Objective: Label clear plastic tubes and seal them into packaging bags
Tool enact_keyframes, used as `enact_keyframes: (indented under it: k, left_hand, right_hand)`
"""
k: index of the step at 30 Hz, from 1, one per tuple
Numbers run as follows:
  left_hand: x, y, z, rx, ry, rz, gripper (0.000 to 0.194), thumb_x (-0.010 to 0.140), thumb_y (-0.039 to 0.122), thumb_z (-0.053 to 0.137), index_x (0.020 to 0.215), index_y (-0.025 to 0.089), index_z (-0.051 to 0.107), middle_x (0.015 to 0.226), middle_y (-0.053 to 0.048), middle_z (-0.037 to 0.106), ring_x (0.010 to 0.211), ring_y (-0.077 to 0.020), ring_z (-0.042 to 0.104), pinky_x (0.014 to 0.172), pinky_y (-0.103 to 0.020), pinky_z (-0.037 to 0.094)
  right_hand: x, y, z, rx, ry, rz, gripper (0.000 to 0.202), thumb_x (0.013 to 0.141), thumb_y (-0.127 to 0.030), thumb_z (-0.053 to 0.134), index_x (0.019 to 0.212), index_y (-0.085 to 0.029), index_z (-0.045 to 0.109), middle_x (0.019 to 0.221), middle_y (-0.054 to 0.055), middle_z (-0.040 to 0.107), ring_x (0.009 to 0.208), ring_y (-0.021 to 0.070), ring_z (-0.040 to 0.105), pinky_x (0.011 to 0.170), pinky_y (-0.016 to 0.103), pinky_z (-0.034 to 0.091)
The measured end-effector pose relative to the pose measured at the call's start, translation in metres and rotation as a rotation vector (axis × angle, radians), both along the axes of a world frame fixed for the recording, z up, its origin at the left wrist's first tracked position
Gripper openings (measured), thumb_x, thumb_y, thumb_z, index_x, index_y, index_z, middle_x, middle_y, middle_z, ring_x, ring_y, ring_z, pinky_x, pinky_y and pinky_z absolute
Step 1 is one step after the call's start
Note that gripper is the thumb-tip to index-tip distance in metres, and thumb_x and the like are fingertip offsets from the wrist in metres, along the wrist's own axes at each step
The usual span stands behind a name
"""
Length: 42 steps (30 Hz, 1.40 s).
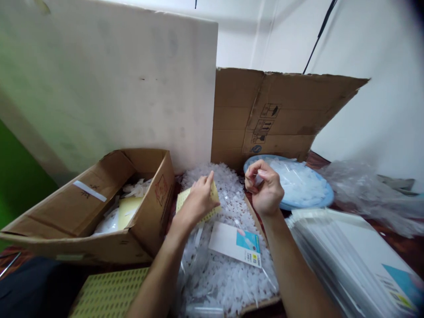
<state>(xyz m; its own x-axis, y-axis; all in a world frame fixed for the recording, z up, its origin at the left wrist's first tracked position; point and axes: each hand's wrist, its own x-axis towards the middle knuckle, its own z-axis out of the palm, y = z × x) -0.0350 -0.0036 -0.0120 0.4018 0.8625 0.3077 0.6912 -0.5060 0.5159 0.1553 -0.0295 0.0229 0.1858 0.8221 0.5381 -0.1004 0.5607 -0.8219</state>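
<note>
My left hand point(200, 196) is closed on a yellow sticker sheet point(212, 213) with rows of small marks, held above a heap of small translucent white pieces point(232, 282). To its right my right hand point(266, 187) is raised with its fingers curled into a pinch. Something pale shows at those fingers, too small to name. Below and between the hands a white printed card point(227, 243) with a blue picture lies on the pieces, among clear plastic film. More yellow sticker sheets point(111, 293) lie near my left forearm.
An open cardboard box point(155, 198) with scraps and a yellow sheet stands at the left. Behind the right hand is a blue basin point(326, 194) of translucent pieces. A stack of bagged cards point(351, 247) and crumpled clear plastic point(367, 194) lie right. Upright cardboard point(281, 115) stands behind.
</note>
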Motion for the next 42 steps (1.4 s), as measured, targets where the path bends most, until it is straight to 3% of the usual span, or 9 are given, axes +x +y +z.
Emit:
enact_keyframes:
  k: [3,7,12,15,19,24,28,35,42]
  left_hand:
    - [0.020,-0.008,-0.008,0.098,0.120,-0.068,0.086,0.068,0.012,0.085,0.145,0.019,0.046,0.151,-0.021,0.046,0.148,-0.0407,0.035,0.119,-0.059,0.024]
    - [0.040,-0.022,-0.018,-0.154,0.290,-0.347,0.056,0.069,0.032,0.090,0.117,0.020,0.065,0.121,-0.012,0.066,0.111,-0.0332,0.064,0.105,-0.050,0.039]
    - [0.046,-0.021,-0.021,-0.301,0.303,-0.351,0.027,0.067,0.027,0.088,0.087,0.017,0.072,0.095,-0.007,0.071,0.094,-0.0285,0.065,0.098,-0.044,0.037]
    - [0.039,-0.016,-0.008,-0.366,0.089,-0.370,0.008,0.081,0.024,0.073,0.076,0.019,0.069,0.076,-0.001,0.067,0.077,-0.0207,0.061,0.078,-0.033,0.041]
    - [0.030,-0.009,0.009,-0.445,-0.485,-0.198,0.019,0.087,0.037,0.069,0.089,0.017,0.067,0.082,-0.001,0.069,0.071,-0.0165,0.059,0.064,-0.025,0.041]
    - [0.022,0.001,0.019,-0.551,-1.353,0.032,0.027,0.071,0.026,0.087,0.080,0.016,0.064,0.094,-0.003,0.074,0.082,-0.0128,0.068,0.080,-0.024,0.053]
    - [0.014,0.004,0.034,-0.659,-1.783,0.149,0.020,0.079,0.008,0.079,0.091,0.017,0.066,0.090,-0.003,0.076,0.080,-0.0111,0.073,0.081,-0.021,0.059]
    - [0.012,0.003,0.045,-0.595,-1.955,0.210,0.016,0.098,0.004,0.056,0.101,0.015,0.067,0.088,-0.003,0.077,0.078,-0.0084,0.074,0.072,-0.014,0.059]
    - [0.022,-0.006,0.042,-0.436,-1.869,0.133,0.020,0.084,0.010,0.078,0.088,0.019,0.061,0.095,0.002,0.074,0.093,-0.0103,0.073,0.075,-0.017,0.057]
  right_hand:
    - [0.001,0.002,0.003,-0.016,-0.005,-0.037,0.033,0.099,-0.053,0.043,0.086,-0.024,0.053,0.069,-0.003,0.042,0.050,0.0115,0.036,0.044,0.026,0.028]
    - [0.005,0.004,0.005,-0.002,-0.023,0.007,0.026,0.101,-0.048,0.050,0.100,-0.024,0.061,0.081,0.000,0.051,0.063,0.0129,0.048,0.057,0.026,0.042]
    - [0.016,0.000,0.013,0.068,-0.316,-0.134,0.023,0.101,-0.041,0.056,0.109,-0.025,0.070,0.100,0.004,0.063,0.093,0.0189,0.060,0.086,0.033,0.048]
    - [0.024,-0.006,0.022,0.152,-0.479,-0.326,0.019,0.096,-0.036,0.065,0.108,-0.027,0.076,0.107,0.006,0.061,0.104,0.0230,0.059,0.097,0.038,0.047]
    - [0.037,-0.012,0.031,0.209,-0.389,-0.504,0.018,0.092,-0.030,0.070,0.109,-0.029,0.078,0.105,0.005,0.059,0.090,0.0200,0.060,0.086,0.036,0.053]
    - [0.045,-0.009,0.027,0.189,-0.283,-0.469,0.015,0.090,-0.025,0.069,0.103,-0.024,0.077,0.108,0.006,0.067,0.094,0.0212,0.066,0.082,0.035,0.057]
    - [0.042,-0.001,0.016,0.048,-0.320,-0.372,0.019,0.084,-0.026,0.075,0.101,-0.020,0.078,0.102,0.008,0.073,0.086,0.0218,0.070,0.077,0.036,0.058]
    - [0.020,0.000,0.010,-0.069,-0.041,-0.060,0.026,0.079,-0.029,0.082,0.102,-0.021,0.077,0.093,0.005,0.078,0.082,0.0214,0.075,0.081,0.038,0.061]
    - [0.005,-0.002,0.010,-0.065,0.061,-0.018,0.025,0.076,-0.027,0.084,0.099,-0.021,0.075,0.097,0.005,0.077,0.087,0.0213,0.074,0.085,0.039,0.061]
